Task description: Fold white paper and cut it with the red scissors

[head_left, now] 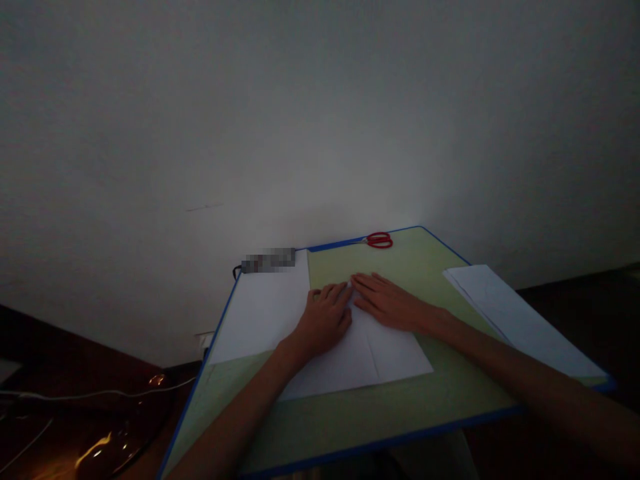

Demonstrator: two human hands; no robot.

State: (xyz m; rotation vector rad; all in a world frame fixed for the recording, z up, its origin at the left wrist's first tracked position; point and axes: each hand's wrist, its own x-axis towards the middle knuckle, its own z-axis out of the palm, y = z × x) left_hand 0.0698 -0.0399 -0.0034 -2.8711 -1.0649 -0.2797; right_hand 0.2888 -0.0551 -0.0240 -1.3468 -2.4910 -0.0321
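A white sheet of paper (345,363) lies on the light green table in front of me, with a crease line running down its right half. My left hand (327,317) rests on the sheet's upper left, its fingers bent a little and apart. On the upper right of the same paper, my right hand (387,303) lies flat with fingers stretched out. The fingertips of both hands nearly meet at the paper's far edge, and they hide that part of it.
Red-handled scissors (379,240) lie at the table's far edge. More white paper (265,307) is at the left, below a blurred-out item (269,260). Folded white sheets (520,320) lie along the right side. A wall (320,133) stands behind the blue-edged table (350,427).
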